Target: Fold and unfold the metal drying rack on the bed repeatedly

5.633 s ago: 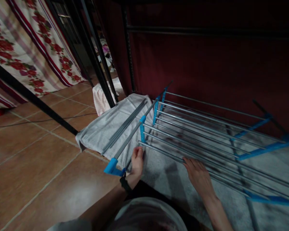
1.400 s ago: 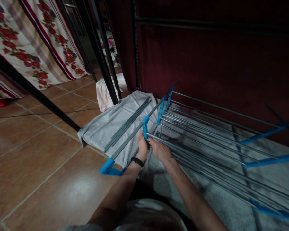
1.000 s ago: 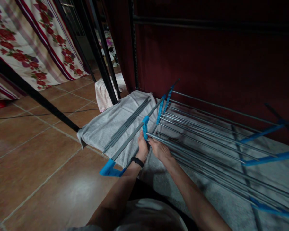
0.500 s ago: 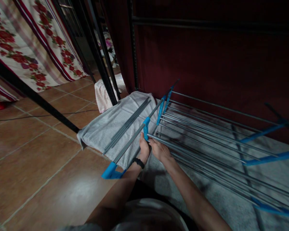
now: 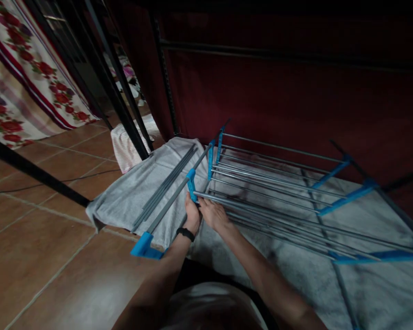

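Observation:
A metal drying rack (image 5: pixel 261 201) with grey rods and blue plastic joints lies across a grey cloth in front of me. My left hand (image 5: pixel 192 212), with a black band at its wrist, is closed around the lower end of a blue plastic bracket (image 5: pixel 191 183). Close beside it, my right hand (image 5: pixel 211 213) grips a rod of the rack where it meets that bracket. Its fingertips are partly hidden by the rod. Several loose grey rods (image 5: pixel 165 189) lie together on the cloth to the left. A blue corner piece (image 5: pixel 146 247) caps the near end of the side tube.
The grey cloth (image 5: pixel 117 201) covers a low surface above a brown tiled floor (image 5: pixel 51 247). Black metal posts (image 5: pixel 113 78) stand at left, near a floral curtain (image 5: pixel 37 73). A dark red panel (image 5: pixel 278 101) closes off the back. A cable (image 5: pixel 55 182) crosses the floor.
The view has swung right, so everything sits further left in the picture and more of the rack's far end shows. Both hands keep their places at the bracket.

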Available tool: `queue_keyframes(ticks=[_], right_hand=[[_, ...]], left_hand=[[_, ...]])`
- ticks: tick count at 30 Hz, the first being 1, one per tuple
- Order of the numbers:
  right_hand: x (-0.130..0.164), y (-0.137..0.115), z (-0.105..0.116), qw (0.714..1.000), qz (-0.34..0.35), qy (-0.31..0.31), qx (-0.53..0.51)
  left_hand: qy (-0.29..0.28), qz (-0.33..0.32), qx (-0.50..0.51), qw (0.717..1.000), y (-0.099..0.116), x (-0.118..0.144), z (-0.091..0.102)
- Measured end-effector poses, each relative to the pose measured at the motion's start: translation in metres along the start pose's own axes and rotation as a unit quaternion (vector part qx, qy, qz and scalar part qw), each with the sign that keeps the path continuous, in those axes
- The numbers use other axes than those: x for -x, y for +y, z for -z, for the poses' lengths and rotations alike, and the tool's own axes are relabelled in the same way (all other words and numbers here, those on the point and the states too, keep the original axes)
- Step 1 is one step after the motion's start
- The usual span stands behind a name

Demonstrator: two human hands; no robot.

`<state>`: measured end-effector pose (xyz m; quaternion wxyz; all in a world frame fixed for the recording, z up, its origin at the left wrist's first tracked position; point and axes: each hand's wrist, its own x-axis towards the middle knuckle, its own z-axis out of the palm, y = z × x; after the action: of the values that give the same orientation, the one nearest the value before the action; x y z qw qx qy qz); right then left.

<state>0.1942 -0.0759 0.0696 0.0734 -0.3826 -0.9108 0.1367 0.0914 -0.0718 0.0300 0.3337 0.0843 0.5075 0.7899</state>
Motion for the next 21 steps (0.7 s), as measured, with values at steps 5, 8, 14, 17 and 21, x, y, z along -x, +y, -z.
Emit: queue_keyframes(ticks=[5, 8, 14, 17, 21], right_hand=[[0.045, 0.003, 0.009, 0.996, 0.050, 0.075, 0.026], [0.080, 0.003, 0.019, 0.990, 0.111, 0.082, 0.036], [0.104, 0.009, 0.058, 0.970, 0.065, 0.215, 0.093], [0.089, 0.019, 0.075, 0.967, 0.034, 0.219, 0.122], [0.072, 0.030, 0.084, 0.974, 0.025, 0.171, 0.148]], left_hand=[[-0.019, -0.009, -0.015, 1.000, 0.000, 0.007, 0.000], [-0.007, -0.060, -0.039, 0.997, -0.002, 0.014, 0.008], [0.050, -0.183, -0.120, 0.974, 0.006, 0.026, 0.027], [0.009, -0.247, -0.166, 0.955, 0.021, 0.031, 0.023], [-0.100, -0.276, -0.172, 0.940, 0.040, 0.036, 0.006]])
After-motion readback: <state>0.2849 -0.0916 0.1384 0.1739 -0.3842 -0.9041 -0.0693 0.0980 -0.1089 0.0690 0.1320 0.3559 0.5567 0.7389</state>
